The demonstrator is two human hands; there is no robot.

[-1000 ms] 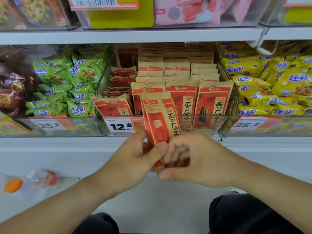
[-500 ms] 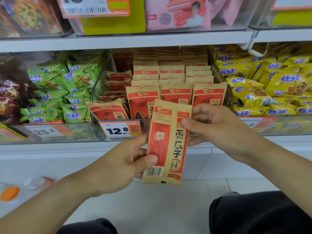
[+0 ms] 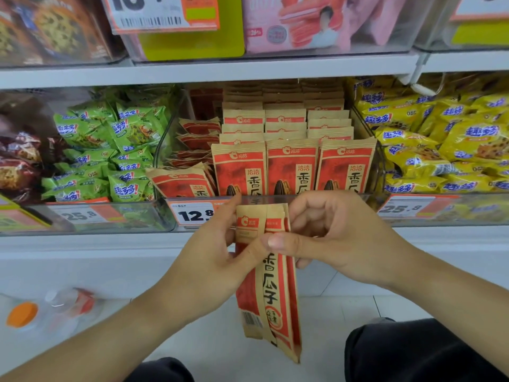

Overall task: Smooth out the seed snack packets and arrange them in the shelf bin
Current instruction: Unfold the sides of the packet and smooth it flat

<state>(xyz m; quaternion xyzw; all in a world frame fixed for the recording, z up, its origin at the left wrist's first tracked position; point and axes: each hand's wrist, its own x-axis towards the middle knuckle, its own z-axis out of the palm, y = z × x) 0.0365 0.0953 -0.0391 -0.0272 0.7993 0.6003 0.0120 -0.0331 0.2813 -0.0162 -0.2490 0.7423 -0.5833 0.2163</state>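
The scene is viewed from head height, forward and down. The shelf bin (image 3: 275, 201) is seen close, just beyond the fingers (image 3: 278, 241).

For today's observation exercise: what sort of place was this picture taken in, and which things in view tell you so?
Most likely a shop's snack aisle. Price tags are clipped to the fronts of the clear shelf bins, which hold rows of identical seed packets, with green snack bags and yellow snack bags in the neighbouring bins.
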